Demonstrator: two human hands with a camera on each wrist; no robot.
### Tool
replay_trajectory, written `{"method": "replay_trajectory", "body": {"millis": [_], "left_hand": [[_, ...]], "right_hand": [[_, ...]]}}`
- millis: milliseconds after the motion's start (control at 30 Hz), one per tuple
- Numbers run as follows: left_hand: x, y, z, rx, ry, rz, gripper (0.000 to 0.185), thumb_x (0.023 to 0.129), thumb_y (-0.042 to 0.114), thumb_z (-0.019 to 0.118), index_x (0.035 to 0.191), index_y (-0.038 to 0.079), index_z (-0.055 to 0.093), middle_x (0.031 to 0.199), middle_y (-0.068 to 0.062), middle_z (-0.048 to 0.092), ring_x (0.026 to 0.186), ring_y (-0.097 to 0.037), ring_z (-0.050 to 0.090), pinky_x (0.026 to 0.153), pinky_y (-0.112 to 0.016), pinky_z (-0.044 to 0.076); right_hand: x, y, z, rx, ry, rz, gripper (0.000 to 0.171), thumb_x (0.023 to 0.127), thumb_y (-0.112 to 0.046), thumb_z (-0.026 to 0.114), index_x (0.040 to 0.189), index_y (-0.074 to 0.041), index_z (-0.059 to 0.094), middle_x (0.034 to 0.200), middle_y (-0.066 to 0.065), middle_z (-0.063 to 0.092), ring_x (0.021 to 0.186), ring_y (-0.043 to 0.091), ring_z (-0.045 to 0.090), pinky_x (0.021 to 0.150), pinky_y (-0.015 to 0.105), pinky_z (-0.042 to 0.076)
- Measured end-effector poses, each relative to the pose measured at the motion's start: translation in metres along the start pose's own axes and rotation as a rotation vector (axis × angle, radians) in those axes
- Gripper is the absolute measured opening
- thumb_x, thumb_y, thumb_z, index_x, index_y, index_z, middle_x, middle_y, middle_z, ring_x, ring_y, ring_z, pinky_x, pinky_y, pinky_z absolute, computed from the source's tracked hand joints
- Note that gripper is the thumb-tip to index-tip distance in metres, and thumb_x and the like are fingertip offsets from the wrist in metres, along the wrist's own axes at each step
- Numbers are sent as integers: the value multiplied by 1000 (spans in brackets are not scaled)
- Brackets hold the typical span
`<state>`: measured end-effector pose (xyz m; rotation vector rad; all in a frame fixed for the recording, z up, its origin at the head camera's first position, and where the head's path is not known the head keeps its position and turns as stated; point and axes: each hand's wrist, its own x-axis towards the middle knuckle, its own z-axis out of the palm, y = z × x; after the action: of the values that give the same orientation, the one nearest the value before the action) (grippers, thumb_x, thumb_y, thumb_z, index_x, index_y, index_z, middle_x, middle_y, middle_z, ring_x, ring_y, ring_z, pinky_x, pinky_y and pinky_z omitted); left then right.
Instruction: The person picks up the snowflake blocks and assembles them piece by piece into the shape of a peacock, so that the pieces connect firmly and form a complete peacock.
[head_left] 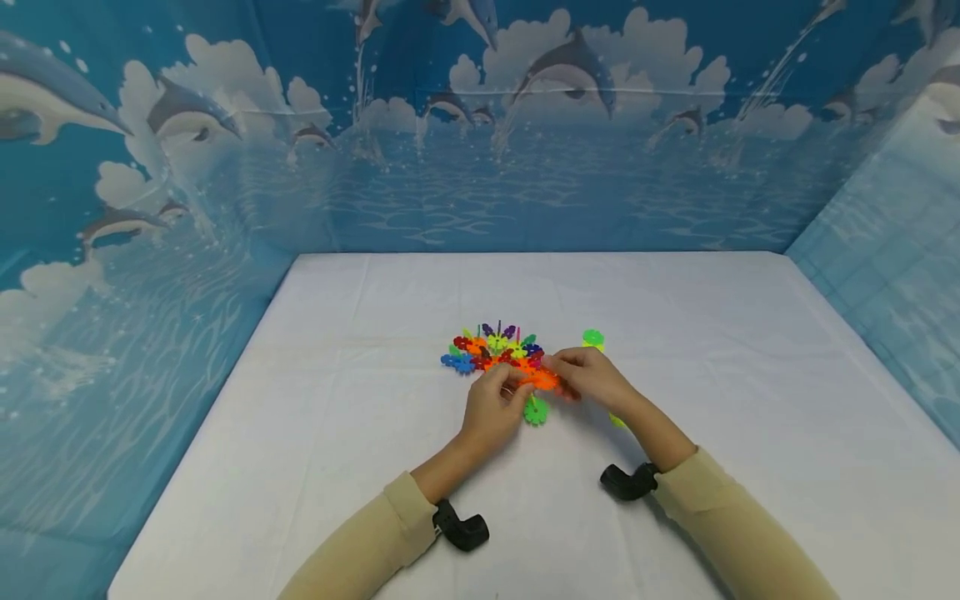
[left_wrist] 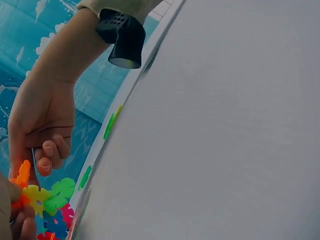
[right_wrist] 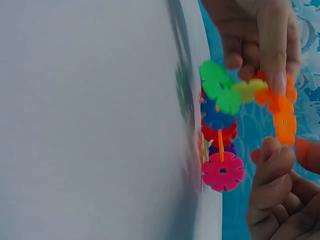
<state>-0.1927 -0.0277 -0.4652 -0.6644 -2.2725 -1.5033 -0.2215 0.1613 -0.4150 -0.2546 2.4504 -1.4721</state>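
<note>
Notched plastic snowflake discs of many colours are linked into a cluster (head_left: 495, 346) at mid-table. At its near right side, my left hand (head_left: 495, 408) pinches an orange snowflake disc (head_left: 542, 380) joined to a yellow disc (right_wrist: 248, 91) and a green disc (head_left: 536, 411). From the other side my right hand (head_left: 596, 379) pinches the end of another orange disc (right_wrist: 284, 122), which meets the first at an angle. Fingers of both hands hide part of the joint. In the right wrist view a pink disc (right_wrist: 223, 171) shows beyond the fingers.
A strip of green and yellow discs (head_left: 593, 337) lies beyond my right hand, partly covered by it. White cloth covers the table (head_left: 360, 417). Dolphin-printed curtains (head_left: 480, 183) stand at the back and sides. Each wrist wears a black camera (head_left: 461, 529).
</note>
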Motion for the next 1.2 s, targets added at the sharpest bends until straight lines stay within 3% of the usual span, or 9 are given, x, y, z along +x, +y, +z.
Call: {"method": "replay_trajectory", "body": {"millis": [233,400,567,633,767,867,1000,1200], "left_hand": [[-7,-6,-18,92,214,-54,8,89,4,69,92,1,63,86,-7,60,73,-17,59,66,-25,53],[-8,-8,-19,102,293,-66,7,90,4,68,94,0,63,87,-8,59,75,-18,61,66,-24,54],[-7,-11,-20,156,337,-54,6,89,3,68,92,1,63,86,-8,58,74,-18,60,65,-25,53],[-7,-13,-21,191,348,-59,6,87,3,68,90,2,63,86,-8,57,73,-18,58,65,-27,52],[-8,-17,-22,244,363,-78,7,86,4,69,88,3,62,87,-7,55,75,-19,56,66,-29,51],[-9,-19,-22,257,362,-90,8,87,6,69,90,4,62,89,-8,55,77,-20,56,68,-29,51],[-10,-22,-21,256,358,-95,9,90,9,69,93,3,62,90,-8,55,79,-20,57,69,-28,52],[-8,-21,-22,236,367,-95,9,90,7,69,94,1,63,86,-8,55,74,-19,58,67,-27,52]], "right_hand": [[39,-17,1,-51,11,-40,32,100,-25,57,107,6,66,73,10,57,62,19,47,57,31,43],[51,-33,7,-127,-35,-63,31,98,-27,60,107,1,70,85,13,64,73,25,54,66,35,48],[69,-39,10,-269,80,-77,31,98,-25,58,113,0,67,108,15,65,92,29,58,79,40,52],[80,-38,11,-328,49,-47,35,98,-26,58,118,1,65,114,18,63,99,32,58,85,44,52],[99,-31,14,-416,-99,31,44,95,-32,61,122,3,63,119,18,62,104,31,58,91,45,49],[106,-26,16,-418,-150,61,41,92,-34,63,114,1,66,109,14,64,93,26,58,83,38,51],[108,-21,18,-352,-149,62,29,90,-30,65,96,-2,67,91,8,62,76,18,50,67,30,43],[100,-22,20,-244,-81,25,24,88,-25,67,92,-2,64,90,9,59,77,19,51,68,30,44]]}}
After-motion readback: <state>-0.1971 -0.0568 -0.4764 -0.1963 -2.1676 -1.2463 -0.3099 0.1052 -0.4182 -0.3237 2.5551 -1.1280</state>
